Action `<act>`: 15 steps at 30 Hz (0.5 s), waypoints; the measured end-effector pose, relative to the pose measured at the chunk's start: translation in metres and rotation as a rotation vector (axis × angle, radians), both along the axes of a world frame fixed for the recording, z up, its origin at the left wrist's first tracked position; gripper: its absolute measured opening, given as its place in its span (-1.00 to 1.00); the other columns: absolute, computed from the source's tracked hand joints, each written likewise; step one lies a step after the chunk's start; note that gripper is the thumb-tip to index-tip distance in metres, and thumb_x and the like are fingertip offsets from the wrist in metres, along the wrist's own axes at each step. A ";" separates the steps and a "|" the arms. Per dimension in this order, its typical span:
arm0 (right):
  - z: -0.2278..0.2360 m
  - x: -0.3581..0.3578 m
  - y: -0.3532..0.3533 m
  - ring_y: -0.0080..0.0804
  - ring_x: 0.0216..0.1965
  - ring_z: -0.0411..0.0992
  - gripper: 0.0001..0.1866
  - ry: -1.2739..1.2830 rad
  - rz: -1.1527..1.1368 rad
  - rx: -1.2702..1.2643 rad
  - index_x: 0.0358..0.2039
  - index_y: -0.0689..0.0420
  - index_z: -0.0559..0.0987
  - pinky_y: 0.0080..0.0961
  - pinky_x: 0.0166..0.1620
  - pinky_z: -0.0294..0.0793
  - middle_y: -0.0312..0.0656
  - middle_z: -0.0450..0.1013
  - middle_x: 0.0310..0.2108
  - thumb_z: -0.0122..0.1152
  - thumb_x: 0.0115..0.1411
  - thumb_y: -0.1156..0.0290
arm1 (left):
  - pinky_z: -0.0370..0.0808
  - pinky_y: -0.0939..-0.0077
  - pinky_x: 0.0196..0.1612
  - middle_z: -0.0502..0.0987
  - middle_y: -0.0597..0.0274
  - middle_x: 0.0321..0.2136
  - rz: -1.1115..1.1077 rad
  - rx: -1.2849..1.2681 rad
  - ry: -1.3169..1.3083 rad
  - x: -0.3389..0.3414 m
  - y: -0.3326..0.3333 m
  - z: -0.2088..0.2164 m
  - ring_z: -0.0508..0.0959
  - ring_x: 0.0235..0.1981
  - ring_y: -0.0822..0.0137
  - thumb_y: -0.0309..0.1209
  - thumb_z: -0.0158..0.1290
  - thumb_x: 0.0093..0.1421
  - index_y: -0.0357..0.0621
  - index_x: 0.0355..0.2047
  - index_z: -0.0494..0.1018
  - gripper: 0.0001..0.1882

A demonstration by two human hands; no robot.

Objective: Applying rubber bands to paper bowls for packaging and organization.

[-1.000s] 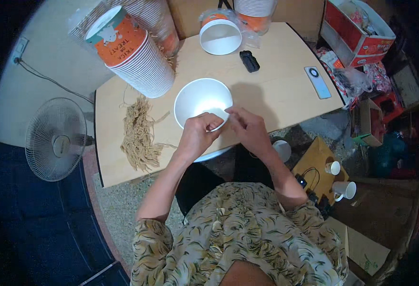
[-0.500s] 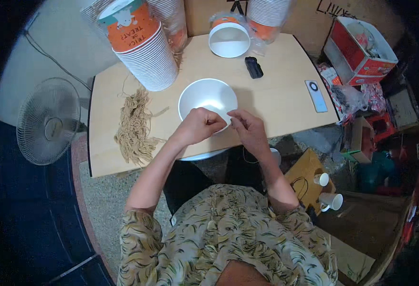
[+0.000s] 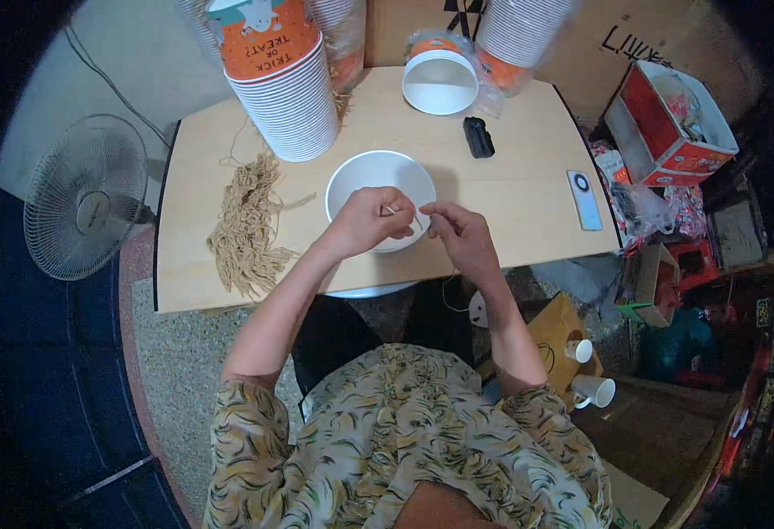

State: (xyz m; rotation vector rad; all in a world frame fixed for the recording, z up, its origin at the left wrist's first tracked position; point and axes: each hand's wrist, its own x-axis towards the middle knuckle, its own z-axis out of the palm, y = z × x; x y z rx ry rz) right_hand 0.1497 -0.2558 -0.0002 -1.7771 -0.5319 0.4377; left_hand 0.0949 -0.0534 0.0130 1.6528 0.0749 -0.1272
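Observation:
A white paper bucket (image 3: 376, 165) stands mouth up on the table in front of me. Above its near rim, my left hand (image 3: 369, 220) is closed, with a short pale cord (image 3: 390, 210) between its fingers. Close beside it, the thumb and forefinger of my right hand (image 3: 463, 240) pinch together at the rim, where a thin pale loop of cord shows. How the cord runs at the rim is too small to make out. To the left lies a tangled heap of tan cords (image 3: 248, 231), a few strands trailing off it.
Behind the heap rises a tall stack of nested buckets (image 3: 294, 110) with orange printing. Another bucket (image 3: 441, 84) lies on its side at the back. A black object (image 3: 479, 137) and a phone (image 3: 584, 201) are on the right. A fan (image 3: 92, 212) stands left of the table.
Both hands stay over the near rim with small finger movements. A pale cord now shows between the left fingers. The whole view has shifted slightly.

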 end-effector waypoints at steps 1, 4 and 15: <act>-0.002 0.002 0.001 -0.67 -0.38 0.43 -0.77 0.003 0.027 0.026 -0.07 0.21 0.60 -0.66 -0.30 0.43 -0.33 0.52 -0.40 0.16 0.30 0.43 | 0.58 0.52 -0.33 0.61 0.17 -0.48 -0.008 0.028 -0.015 0.000 0.000 0.000 0.63 -0.42 0.44 -0.44 0.13 0.21 -0.33 -0.28 0.53 -0.83; 0.003 0.005 0.004 -0.69 -0.40 0.42 -0.80 -0.051 0.089 -0.014 -0.14 0.20 0.63 -0.67 -0.34 0.41 -0.34 0.52 -0.42 0.22 0.26 0.41 | 0.58 0.52 -0.33 0.61 0.17 -0.45 -0.009 0.121 -0.045 0.000 0.001 0.003 0.63 -0.40 0.44 -0.45 0.13 0.23 -0.33 -0.27 0.53 -0.84; -0.009 0.004 -0.002 -0.75 -0.55 0.22 -0.89 -0.368 -0.108 0.127 -0.28 0.17 0.65 -0.71 -0.50 0.21 -0.37 0.50 -0.46 0.29 0.20 0.44 | 0.55 0.24 -0.31 0.63 0.09 -0.37 0.073 0.673 -0.240 -0.043 -0.025 0.017 0.65 -0.36 0.06 -0.31 0.23 0.14 -0.20 -0.31 0.50 -0.76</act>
